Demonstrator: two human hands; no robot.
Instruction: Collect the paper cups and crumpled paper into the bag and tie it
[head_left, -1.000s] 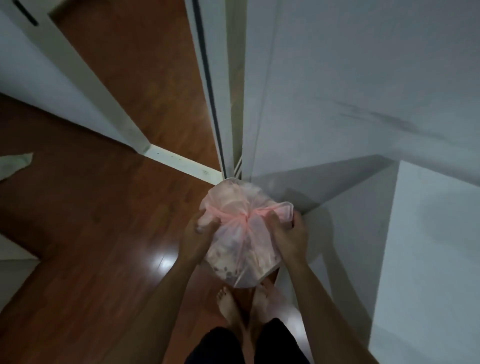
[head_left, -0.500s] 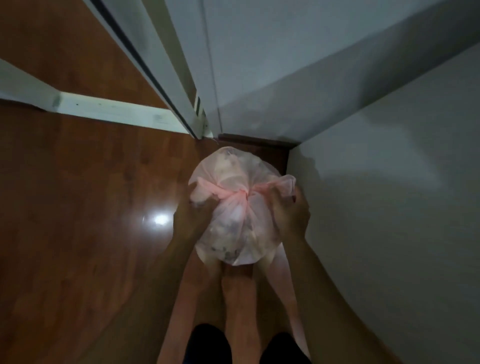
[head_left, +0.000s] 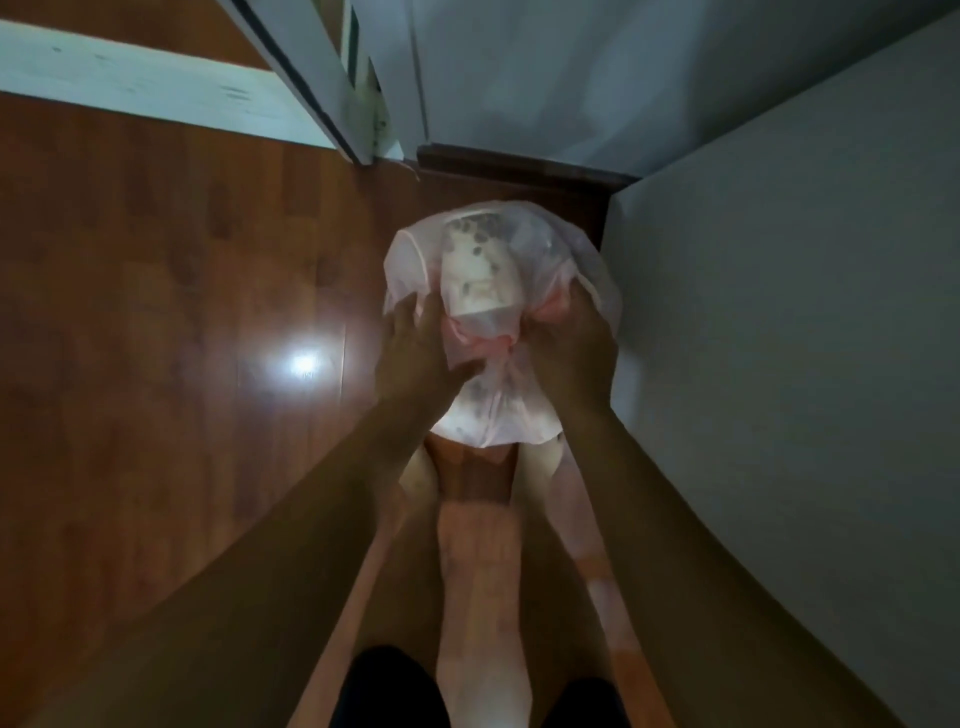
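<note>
Bag (head_left: 545, 415): thin, translucent pink plastic, rounded and full, held in the air above the floor (head_left: 156, 338) in front of bare legs and feet. Mouth gathered and twisted into a pink knot (head_left: 498, 343) on the side facing the camera.

Contents, seen through the plastic: one pale paper cup (head_left: 478, 280) with dark spots, lying lengthwise under the top skin of the bag; further spotted shapes lower down, too blurred to name. Crumpled paper not distinguishable.

Left hand (head_left: 415, 353): on the bag's left side, fingers spread and laid against the plastic, thumb toward the knot; firm grip or mere pressing cannot be told.

Right hand (head_left: 571, 353): on the bag's right side, fingers curled round a bunched pink tail of plastic beside the knot.

Floor: glossy red-brown wood boards, one bright lamp reflection left of the bag.

Room: pale wall (head_left: 779, 364) along the right, dark skirting board (head_left: 519, 166) at its foot ahead, white door frame (head_left: 322, 93) and white threshold strip (head_left: 130, 88) at the upper left.
</note>
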